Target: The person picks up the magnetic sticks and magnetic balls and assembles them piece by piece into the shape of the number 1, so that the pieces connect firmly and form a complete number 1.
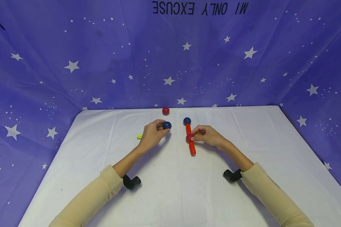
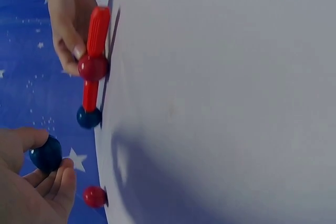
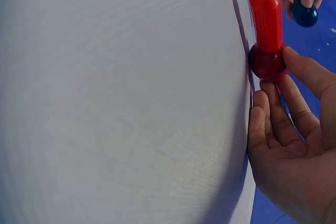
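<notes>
Rod-and-ball piece (image 1: 188, 137) points toward the far edge of the table (image 1: 170, 195), its middle red ball (image 1: 188, 139) pinched between the right hand's (image 1: 208, 135) thumb and fingers. Already joined, it seems, are red rods (image 1: 192, 148) either side of that ball and a blue end ball (image 1: 187, 121); the near end is bare. The left hand (image 1: 153, 134) pinches a second blue ball (image 1: 167, 125), unattached. A loose red ball (image 1: 166, 111) by the far edge and a partly hidden yellow-green rod (image 1: 139, 136) also remain separate.
</notes>
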Motion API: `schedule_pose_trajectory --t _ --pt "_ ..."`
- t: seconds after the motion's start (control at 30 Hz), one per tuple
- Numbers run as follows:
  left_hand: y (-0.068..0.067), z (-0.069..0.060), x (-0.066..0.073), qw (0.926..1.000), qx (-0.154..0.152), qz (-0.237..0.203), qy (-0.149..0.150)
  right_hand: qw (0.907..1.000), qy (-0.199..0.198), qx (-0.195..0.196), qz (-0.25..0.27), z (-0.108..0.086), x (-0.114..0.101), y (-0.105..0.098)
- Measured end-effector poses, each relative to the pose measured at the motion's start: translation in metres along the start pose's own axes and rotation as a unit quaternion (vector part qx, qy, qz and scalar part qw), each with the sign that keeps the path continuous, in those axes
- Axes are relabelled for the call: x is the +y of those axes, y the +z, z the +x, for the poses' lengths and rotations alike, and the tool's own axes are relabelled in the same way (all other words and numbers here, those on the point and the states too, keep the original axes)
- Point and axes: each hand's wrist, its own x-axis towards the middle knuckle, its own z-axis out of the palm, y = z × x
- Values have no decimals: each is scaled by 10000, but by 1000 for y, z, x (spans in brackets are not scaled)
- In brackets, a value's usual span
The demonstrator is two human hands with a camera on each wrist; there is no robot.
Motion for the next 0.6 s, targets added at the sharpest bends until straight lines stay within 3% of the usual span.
schedule_pose_trajectory --t 0.2,0.6 --pt "10 -15 3 9989 -362 -302 -39 10000 8 26 14 -1 -1 1" --pt "31 -40 1 9952 -915 -192 291 10000 -44 26 22 -2 -3 1"
